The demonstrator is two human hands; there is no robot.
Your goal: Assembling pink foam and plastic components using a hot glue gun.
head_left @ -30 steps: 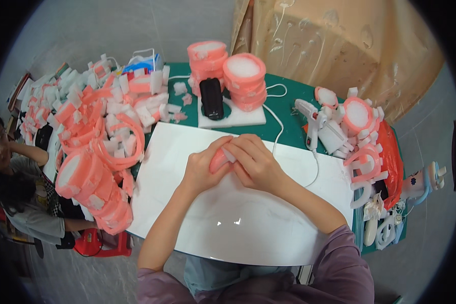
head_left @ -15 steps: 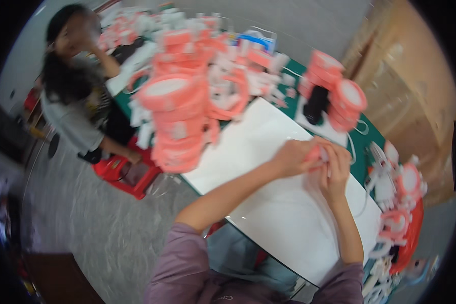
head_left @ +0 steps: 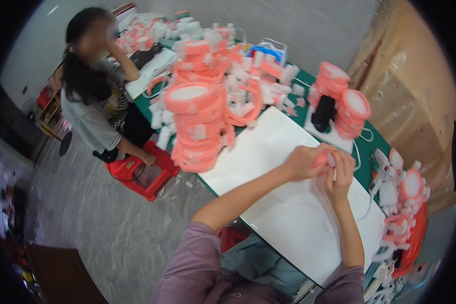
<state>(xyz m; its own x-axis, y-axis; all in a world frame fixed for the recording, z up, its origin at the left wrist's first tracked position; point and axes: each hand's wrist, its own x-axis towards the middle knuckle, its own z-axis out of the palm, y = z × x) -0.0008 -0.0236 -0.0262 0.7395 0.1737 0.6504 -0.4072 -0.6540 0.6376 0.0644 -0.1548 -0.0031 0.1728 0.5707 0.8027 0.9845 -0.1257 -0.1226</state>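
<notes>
Both my hands are raised over a white board and meet around a small pink and white foam-like piece. My left hand has its fingers closed on the pink part. My right hand pinches the piece from the other side, its fingers curled over the white part. The fingers cover much of it, so its full shape is hidden. Beyond my hands, a black oblong object stands beside stacked pink and white round pieces.
A tall pile of pink rings with white centres stands at the board's left, with loose white pieces behind it. Several pink and white parts crowd the right edge. A seated person is at the left, by a red stool.
The whole view has shifted, so the scene sits a little farther right and lower. My hands stay together on the pink and white piece. The other person's pose looks much the same.
</notes>
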